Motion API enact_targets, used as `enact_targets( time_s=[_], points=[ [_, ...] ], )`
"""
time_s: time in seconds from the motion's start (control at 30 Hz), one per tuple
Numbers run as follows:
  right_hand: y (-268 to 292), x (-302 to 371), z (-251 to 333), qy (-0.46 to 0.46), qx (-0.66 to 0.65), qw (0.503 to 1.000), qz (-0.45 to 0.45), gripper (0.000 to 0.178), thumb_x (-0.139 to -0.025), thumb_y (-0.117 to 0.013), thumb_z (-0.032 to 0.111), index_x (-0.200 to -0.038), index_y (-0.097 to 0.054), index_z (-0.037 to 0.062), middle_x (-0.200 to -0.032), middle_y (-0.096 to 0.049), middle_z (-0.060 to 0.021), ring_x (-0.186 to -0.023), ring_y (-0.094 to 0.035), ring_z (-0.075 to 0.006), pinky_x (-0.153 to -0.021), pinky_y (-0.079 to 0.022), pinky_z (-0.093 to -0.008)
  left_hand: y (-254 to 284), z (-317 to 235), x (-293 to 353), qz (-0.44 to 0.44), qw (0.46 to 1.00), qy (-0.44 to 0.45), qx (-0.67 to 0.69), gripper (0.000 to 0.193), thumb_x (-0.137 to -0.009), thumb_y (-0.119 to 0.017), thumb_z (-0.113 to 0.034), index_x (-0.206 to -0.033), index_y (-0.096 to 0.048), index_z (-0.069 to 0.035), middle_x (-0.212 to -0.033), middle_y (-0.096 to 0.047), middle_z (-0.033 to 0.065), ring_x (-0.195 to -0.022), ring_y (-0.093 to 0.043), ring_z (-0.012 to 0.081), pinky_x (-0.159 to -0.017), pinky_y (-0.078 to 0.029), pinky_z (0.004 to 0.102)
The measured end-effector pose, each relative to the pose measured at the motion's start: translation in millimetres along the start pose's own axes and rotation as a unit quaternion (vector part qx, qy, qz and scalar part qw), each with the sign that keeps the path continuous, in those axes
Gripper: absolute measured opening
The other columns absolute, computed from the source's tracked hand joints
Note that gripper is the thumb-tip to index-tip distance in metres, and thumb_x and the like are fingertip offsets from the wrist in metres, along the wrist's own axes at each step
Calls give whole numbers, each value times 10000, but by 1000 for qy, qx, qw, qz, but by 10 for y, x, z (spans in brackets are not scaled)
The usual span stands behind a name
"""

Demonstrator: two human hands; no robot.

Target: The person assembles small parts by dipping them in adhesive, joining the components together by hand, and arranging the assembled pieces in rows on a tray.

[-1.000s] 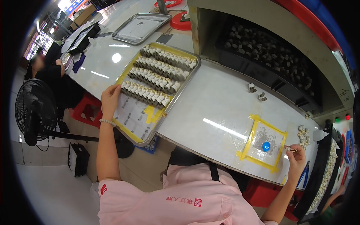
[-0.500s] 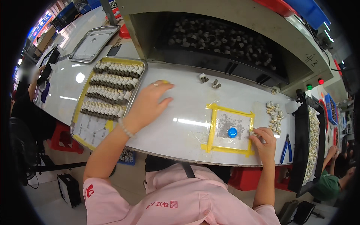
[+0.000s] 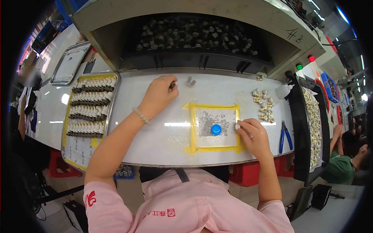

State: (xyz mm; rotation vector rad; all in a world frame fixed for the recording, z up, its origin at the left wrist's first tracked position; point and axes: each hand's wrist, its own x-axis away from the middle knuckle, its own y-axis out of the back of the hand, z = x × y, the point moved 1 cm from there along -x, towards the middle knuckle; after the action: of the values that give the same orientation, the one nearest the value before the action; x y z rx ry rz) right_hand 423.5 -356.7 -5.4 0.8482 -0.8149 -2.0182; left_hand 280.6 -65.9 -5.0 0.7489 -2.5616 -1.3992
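Note:
My left hand [image 3: 158,95] is closed on a small dark grey part [image 3: 172,86] above the white table, below the shelf opening. Beside it on the table lies a similar small grey part [image 3: 190,81]. At the right edge of a yellow-taped square [image 3: 193,134], my right hand [image 3: 255,138] pinches a small white part [image 3: 237,126] between thumb and fingers. A round blue cap [image 3: 216,129] sits inside the square among grey smudges. On the left, a metal tray [image 3: 110,116] carries rows of white-topped, dark-bottomed parts [image 3: 91,98].
A black bin [image 3: 194,58] of similar parts fills the shelf opening. To the right are a pile of cream-coloured pieces [image 3: 264,105], blue-handled pliers [image 3: 285,138], a white bottle [image 3: 283,91] and a long black tray [image 3: 299,155]. Another person in green [image 3: 340,167] sits far right.
My left hand has reached right and closed on one of the two small parts that lay by the shelf. My right hand remains at the taped square's edge. The whole view has shifted.

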Motion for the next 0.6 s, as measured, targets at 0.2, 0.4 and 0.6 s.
enact_targets(
  time_s=[0.2, 0.4, 0.6],
  points=[
    [-87, -192, 259, 83, -12, 995, 52, 186, -744, -689, 60, -927, -683, 26, -843, -606, -95, -742, -595, -244, -646, -492, -339, -26, -289, 843, 73, 719, 191, 664, 212, -940, -499, -64, -1111, -570, 40, -959, -625, 67, -863, -615, 139, -806, -532, 291],
    [-143, -325, 452, 169, 75, 978, 98, 176, -709, -699, 48, -884, -684, 44, -815, -590, -68, -725, -578, -226, -640, -477, -338, -403, -363, 1306, 76, 550, 189, 810, 245, -958, -475, -71, -1167, -554, 29, -1089, -590, 86, -926, -597, 163, -882, -507, 317],
    [-184, -345, 454, 192, 137, 964, 121, 178, -688, -694, 33, -865, -681, 49, -790, -574, -64, -726, -571, -219, -659, -470, -340, -521, -394, 1312, 70, 509, 172, 841, 265, -971, -451, -87, -1194, -542, 24, -1115, -583, 90, -942, -600, 177, -887, -508, 322]
  ],
)
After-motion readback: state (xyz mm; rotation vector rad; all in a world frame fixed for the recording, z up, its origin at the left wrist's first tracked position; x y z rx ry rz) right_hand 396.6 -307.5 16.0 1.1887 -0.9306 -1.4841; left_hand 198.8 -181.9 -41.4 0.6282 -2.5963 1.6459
